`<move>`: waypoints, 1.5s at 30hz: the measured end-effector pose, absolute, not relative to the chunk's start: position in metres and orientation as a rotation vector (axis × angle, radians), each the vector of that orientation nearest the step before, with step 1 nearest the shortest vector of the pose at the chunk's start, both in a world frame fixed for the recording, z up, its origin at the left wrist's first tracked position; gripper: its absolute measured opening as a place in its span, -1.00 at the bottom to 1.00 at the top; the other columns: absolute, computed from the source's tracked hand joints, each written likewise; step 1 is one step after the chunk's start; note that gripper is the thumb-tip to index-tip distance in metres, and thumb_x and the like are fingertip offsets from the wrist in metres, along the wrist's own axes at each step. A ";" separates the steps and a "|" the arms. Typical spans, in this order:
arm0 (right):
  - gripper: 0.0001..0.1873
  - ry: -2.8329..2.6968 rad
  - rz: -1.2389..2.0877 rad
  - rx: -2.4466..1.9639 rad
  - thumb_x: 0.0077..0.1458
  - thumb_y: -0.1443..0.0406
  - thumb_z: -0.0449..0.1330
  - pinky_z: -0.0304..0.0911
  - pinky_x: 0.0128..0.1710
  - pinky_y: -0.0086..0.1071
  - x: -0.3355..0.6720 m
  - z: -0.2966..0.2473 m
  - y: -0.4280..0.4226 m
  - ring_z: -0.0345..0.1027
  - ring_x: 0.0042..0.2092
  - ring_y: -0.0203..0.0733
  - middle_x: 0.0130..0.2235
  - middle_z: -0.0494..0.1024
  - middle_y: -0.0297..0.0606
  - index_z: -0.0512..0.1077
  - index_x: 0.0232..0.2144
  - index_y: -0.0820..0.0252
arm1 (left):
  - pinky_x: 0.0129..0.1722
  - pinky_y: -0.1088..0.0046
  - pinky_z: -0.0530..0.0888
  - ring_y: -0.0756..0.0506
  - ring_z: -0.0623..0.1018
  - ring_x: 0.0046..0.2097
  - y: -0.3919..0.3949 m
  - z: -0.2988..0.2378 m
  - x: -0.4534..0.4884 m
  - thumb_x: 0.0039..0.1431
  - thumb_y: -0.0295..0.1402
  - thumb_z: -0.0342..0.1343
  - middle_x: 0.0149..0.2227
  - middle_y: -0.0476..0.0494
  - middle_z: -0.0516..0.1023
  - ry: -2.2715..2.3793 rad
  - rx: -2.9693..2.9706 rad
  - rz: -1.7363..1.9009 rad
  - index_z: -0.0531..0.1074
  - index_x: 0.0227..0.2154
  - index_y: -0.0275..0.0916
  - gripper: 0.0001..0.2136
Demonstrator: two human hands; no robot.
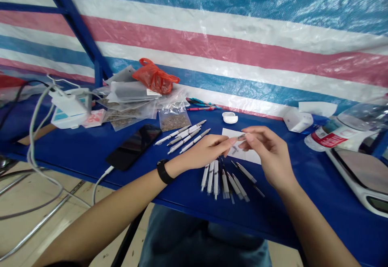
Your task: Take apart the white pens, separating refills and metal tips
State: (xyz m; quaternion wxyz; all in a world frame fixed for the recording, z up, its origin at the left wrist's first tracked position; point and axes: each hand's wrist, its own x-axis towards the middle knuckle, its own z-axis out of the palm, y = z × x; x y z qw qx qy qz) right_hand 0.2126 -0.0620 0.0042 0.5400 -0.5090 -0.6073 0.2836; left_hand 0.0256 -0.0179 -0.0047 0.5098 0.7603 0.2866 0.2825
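My left hand [206, 152] and my right hand [269, 150] meet over a white sheet of paper [254, 157]. Their fingertips pinch a small greyish piece [241, 137], too small to tell its kind. A few tiny metallic parts [234, 149] lie on the paper, partly hidden by my fingers. In front of my hands are several white pen barrels [216, 180], some in clear wrap. Beside them lie grey-white pen parts [235, 184] with thin dark refills [259, 190]. Several white pens [189, 139] rest left of my left hand, which wears a black wristband.
A black phone [135, 146] with a white cable lies at left. Behind it are clear bags of brown bits [174, 120] and a red plastic bag [156, 77]. A white earbud case [230, 117] sits at the back. At right are a bottle [330, 135] and a scale [360, 178].
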 end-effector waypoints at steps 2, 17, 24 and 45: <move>-0.62 -1.706 0.584 -1.401 0.15 -0.08 0.25 0.34 -0.41 -0.31 0.222 0.010 -0.062 0.46 -0.45 -0.17 -0.45 0.61 -0.28 0.50 -0.39 0.09 | -0.45 0.46 0.21 0.05 0.24 -0.54 -0.018 -0.004 0.025 0.42 -0.04 -0.11 -0.59 0.09 0.19 0.702 1.828 0.684 0.29 -0.54 -0.22 -0.53; -0.70 -2.114 0.829 -1.730 0.11 0.07 0.27 0.19 -0.46 -0.35 0.237 0.012 -0.064 0.36 -0.46 -0.19 -0.50 0.54 -0.30 0.46 -0.52 0.13 | -0.43 0.44 0.21 0.03 0.25 -0.53 -0.018 -0.005 0.025 0.44 -0.08 -0.11 -0.60 0.10 0.18 0.708 1.846 0.688 0.29 -0.55 -0.21 -0.54; -0.70 -1.257 0.635 -1.170 -0.05 0.04 0.47 0.36 -0.46 -0.30 0.239 0.017 -0.060 0.42 -0.48 -0.19 -0.48 0.57 -0.33 0.55 -0.45 0.08 | -0.35 0.44 0.26 0.01 0.32 -0.46 -0.018 -0.005 0.026 0.44 -0.11 -0.10 -0.54 0.06 0.27 0.733 1.889 0.655 0.31 -0.54 -0.23 -0.56; -0.74 -1.361 0.787 -1.088 0.00 0.08 0.48 0.56 -0.30 -0.27 0.226 0.006 -0.061 0.61 -0.35 -0.14 -0.37 0.71 -0.27 0.61 -0.35 0.08 | -0.47 0.51 0.17 0.04 0.25 -0.49 -0.018 -0.007 0.024 0.36 -0.29 0.00 -0.53 0.10 0.27 0.644 1.918 0.667 0.47 -0.31 -0.28 -0.78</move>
